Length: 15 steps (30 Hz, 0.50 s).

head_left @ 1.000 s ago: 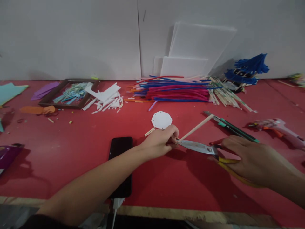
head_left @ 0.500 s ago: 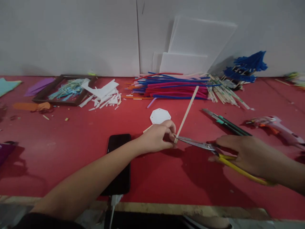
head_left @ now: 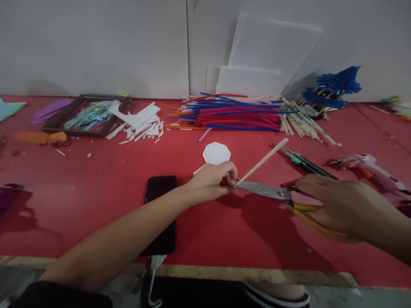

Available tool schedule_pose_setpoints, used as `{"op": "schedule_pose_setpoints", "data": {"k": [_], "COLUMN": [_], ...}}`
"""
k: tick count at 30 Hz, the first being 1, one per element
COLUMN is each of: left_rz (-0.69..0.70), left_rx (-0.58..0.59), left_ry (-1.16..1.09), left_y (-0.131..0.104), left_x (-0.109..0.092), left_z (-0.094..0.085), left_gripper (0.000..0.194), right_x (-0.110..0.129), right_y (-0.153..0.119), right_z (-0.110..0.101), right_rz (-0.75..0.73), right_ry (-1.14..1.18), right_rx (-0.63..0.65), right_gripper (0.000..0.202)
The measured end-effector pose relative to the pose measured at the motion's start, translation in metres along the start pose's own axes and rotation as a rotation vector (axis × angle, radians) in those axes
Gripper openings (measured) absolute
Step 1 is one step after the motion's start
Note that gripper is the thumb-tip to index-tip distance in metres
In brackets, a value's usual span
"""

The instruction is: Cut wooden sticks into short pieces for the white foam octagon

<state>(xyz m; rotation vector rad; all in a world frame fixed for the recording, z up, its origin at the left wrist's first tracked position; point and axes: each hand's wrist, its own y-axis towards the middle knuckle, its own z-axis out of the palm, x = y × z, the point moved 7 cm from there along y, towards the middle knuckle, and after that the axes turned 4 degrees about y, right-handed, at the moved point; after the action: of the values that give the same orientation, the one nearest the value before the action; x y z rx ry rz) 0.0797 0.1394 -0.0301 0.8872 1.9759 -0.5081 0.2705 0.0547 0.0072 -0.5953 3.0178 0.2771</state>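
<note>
My left hand [head_left: 213, 182] pinches the lower end of a thin wooden stick [head_left: 263, 160], which slants up to the right. In my right hand [head_left: 337, 205] are scissors [head_left: 266, 191] with yellow handles. Their blades point left and meet the stick right by my left fingertips; the blades look closed or nearly so. Just beyond my left hand lies a white octagonal piece [head_left: 216, 153] with small holes near its edge. A short pale stick [head_left: 199, 170] shows partly behind that hand.
A black phone [head_left: 162, 239] lies under my left forearm. Behind are a brown frame [head_left: 75, 133], white scraps [head_left: 144, 119] and colourful pipe cleaners [head_left: 237, 117]. A cutter [head_left: 305, 162] and glue gun [head_left: 369, 164] lie right.
The stick has tipped over to the right, its upper end now lower and nearer the cutter. The scissor blades have turned and come together. The whole view has shifted slightly.
</note>
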Motion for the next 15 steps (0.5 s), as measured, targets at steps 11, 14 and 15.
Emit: {"op": "schedule_pose_setpoints", "data": {"k": [11, 14, 15], "left_rz": [0.019, 0.038, 0.043], "left_rx": [-0.001, -0.010, -0.012], "left_ry": [0.049, 0.094, 0.110], "left_y": [-0.003, -0.002, -0.001], "left_x": [0.001, 0.001, 0.002], "left_z": [0.002, 0.001, 0.001], "left_gripper": [0.027, 0.027, 0.027], "right_x": [0.007, 0.011, 0.014], "right_y": [-0.007, -0.005, -0.004], "right_z": [-0.001, -0.002, -0.002], "right_rz": [-0.022, -0.063, -0.115], "right_ry": [-0.081, -0.062, -0.051], "right_rx": [-0.094, -0.085, -0.076], "right_gripper": [0.047, 0.046, 0.043]}}
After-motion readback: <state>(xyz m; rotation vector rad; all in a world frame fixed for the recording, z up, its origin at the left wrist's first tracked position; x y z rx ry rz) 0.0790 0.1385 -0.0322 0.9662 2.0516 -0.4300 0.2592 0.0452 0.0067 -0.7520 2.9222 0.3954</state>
